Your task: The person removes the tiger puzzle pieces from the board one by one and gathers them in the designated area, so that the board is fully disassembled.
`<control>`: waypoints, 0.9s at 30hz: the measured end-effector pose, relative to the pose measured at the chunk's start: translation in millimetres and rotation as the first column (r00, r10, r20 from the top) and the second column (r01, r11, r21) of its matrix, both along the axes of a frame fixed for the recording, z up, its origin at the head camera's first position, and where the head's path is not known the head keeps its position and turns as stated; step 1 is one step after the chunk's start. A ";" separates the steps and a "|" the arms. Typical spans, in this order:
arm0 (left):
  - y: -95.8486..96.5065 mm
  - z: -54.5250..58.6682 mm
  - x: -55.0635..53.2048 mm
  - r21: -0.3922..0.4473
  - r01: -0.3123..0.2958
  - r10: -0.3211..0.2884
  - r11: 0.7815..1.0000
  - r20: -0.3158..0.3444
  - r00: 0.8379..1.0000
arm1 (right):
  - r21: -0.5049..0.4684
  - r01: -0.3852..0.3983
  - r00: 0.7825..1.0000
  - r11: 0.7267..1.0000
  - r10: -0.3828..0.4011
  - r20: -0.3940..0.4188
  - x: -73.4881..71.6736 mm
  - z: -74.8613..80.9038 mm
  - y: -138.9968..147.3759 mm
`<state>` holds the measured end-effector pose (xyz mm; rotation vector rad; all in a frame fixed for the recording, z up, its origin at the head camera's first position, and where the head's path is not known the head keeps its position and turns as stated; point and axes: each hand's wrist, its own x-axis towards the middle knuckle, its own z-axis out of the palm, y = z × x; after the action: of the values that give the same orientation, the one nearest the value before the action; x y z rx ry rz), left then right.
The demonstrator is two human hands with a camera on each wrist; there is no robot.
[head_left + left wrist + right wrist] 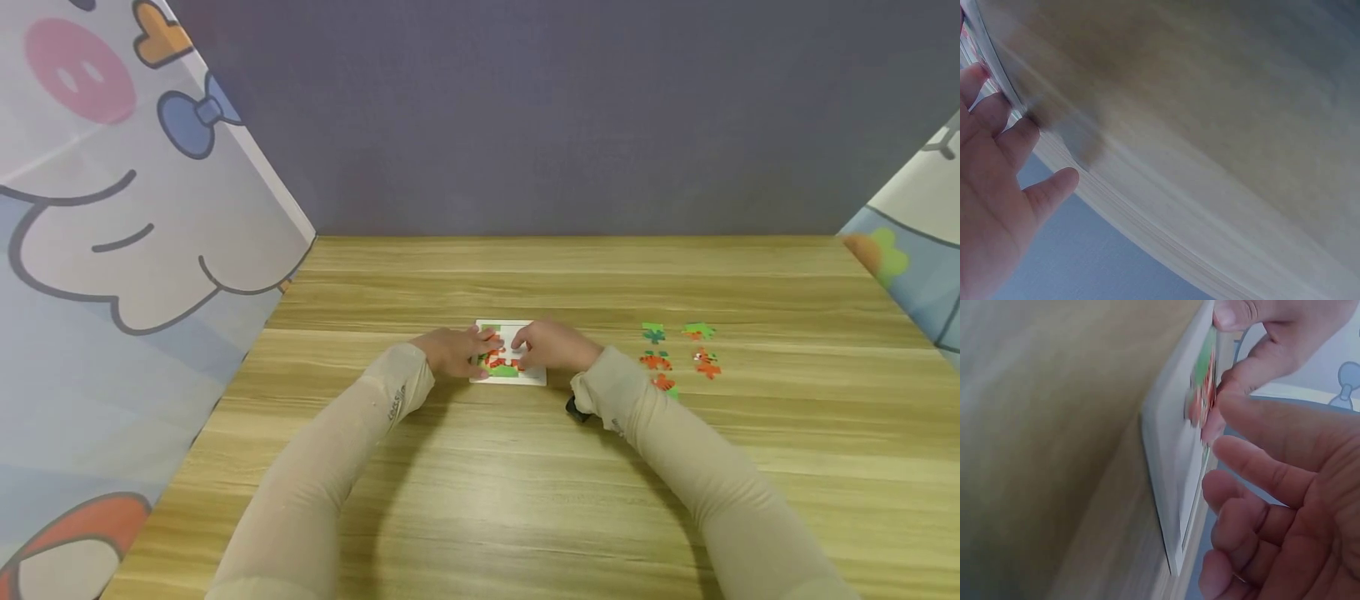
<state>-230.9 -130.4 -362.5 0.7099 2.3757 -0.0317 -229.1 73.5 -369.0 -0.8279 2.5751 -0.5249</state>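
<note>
A small white puzzle tray [534, 377] lies on the table, partly filled with orange and green jigsaw pieces [504, 371] along its left and lower parts. My left hand [455, 352] rests at the tray's left side, fingers spread over the pieces and rim; the left wrist view catches its fingers [1017, 140] at the tray's edge. From the right, my right hand [558, 346] reaches over the tray, thumb and index finger apart. Close to its thumb, an orange piece [1195, 407] sits slightly raised in the right wrist view. Nothing shows between the right fingers.
Several loose jigsaw pieces lie right of the tray, among them a green one [653, 332] and an orange one [707, 364]. A dark object [576, 409] shows at the right cuff. A grey panel [570, 117] stands behind the wooden table [480, 492]; cartoon-printed walls [150, 242] flank it.
</note>
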 end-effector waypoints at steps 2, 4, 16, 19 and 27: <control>0.3 -0.6 -0.3 -0.002 0.007 -0.007 1.000 -0.007 1.000 | 0.014 -0.008 1.000 1.000 0.008 -0.007 0.3 -2.1 -1.7; 0.5 -1.0 -0.6 -0.003 0.010 -0.010 1.000 -0.009 1.000 | 0.028 -0.006 1.000 1.000 0.006 -0.003 1.1 -3.2 -3.7; 0.2 0.4 0.0 0.010 0.025 -0.025 1.000 -0.017 1.000 | 0.083 0.001 1.000 0.997 -0.001 -0.010 6.2 -3.5 -8.3; 0.4 0.3 -0.5 0.003 0.025 -0.025 1.000 -0.018 1.000 | 0.085 0.004 1.000 0.996 -0.004 -0.002 6.9 -2.6 -9.1; 0.9 -1.2 -1.6 -0.007 0.022 -0.022 1.000 -0.019 1.000 | 0.086 0.019 1.000 0.996 -0.020 0.010 8.2 -1.7 -8.7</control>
<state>-232.5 -129.4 -363.7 0.7354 2.3847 -0.0564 -220.9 64.8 -370.7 -0.7699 2.5780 -0.4203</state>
